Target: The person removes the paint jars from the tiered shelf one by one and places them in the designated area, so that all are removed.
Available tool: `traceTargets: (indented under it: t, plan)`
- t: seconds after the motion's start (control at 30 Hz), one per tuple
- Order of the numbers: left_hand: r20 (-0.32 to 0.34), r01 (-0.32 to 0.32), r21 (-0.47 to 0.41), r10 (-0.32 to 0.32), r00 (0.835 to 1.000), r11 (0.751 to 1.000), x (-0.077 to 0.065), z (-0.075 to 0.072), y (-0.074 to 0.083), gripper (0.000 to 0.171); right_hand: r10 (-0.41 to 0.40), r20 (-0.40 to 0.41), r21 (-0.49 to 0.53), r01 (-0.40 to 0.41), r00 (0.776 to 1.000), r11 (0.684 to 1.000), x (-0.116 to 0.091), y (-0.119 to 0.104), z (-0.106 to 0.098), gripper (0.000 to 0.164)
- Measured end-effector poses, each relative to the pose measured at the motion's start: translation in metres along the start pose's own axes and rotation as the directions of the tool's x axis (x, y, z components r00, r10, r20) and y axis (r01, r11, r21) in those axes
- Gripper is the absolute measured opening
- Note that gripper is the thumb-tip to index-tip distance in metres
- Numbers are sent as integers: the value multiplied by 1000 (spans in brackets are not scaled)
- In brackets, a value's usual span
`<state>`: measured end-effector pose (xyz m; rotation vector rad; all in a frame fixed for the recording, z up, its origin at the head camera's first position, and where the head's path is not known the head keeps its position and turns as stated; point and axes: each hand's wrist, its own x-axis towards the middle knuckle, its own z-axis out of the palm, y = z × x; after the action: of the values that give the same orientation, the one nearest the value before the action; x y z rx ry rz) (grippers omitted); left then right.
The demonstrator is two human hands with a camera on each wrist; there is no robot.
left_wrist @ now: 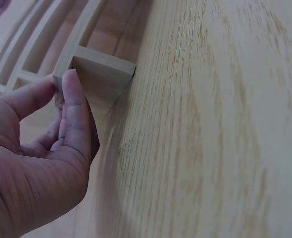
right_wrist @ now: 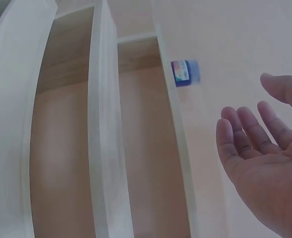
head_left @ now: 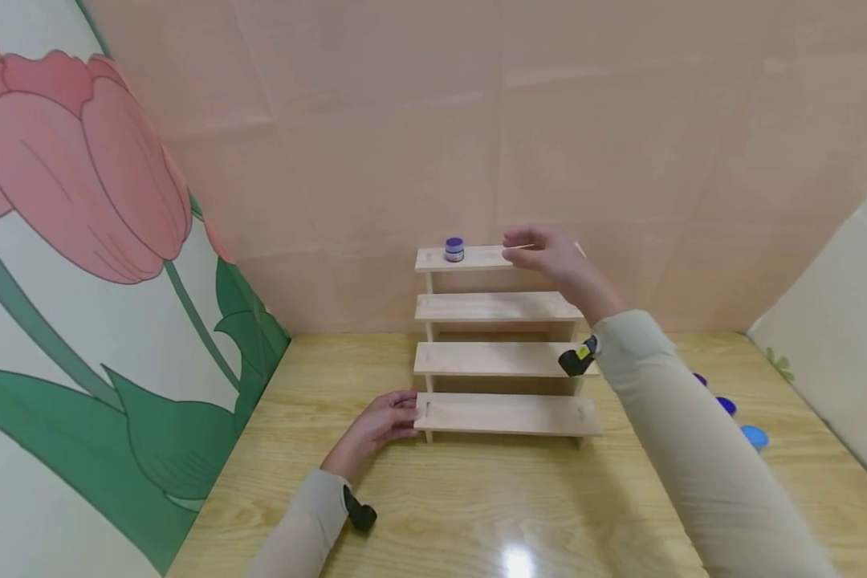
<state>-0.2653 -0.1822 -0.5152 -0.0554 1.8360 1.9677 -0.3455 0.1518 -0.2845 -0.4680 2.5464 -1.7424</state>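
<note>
A stepped wooden shelf rack (head_left: 506, 411) with several tiers stands on the table against the back wall. On the left part of its top tier sits a small jar (head_left: 454, 250) with a purple-blue lid; the right wrist view shows a printed label on the jar (right_wrist: 182, 73). My left hand (head_left: 379, 421) pinches the left end of the lowest board between thumb and fingers, as the left wrist view (left_wrist: 46, 168) confirms on the hand. Over the right part of the top tier, my right hand (head_left: 549, 257) hovers with loosely bent fingers and an empty palm (right_wrist: 265, 173), apart from the jar.
Several round blue and purple things, among them a light blue one (head_left: 755, 437), lie on the wood-grain table (head_left: 433, 498) at the right, partly behind my right sleeve. A tulip-printed panel (head_left: 79, 160) borders the left side, and a pale panel (head_left: 838, 321) the right.
</note>
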Motion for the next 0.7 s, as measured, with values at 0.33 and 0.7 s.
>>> traceTargets:
  t: [0.33, 0.7]
  plan:
    - [2, -2, -12, 2, 1000, 1000, 0, -1, 1, 54, -2, 22, -15, 2, 1000, 1000, 34, 1, 23, 51]
    - [26, 2, 0, -2, 1000, 1000, 0, -3, 1, 55, 7, -7, -20, -7, 1000, 1000, 61, 3, 41, 47]
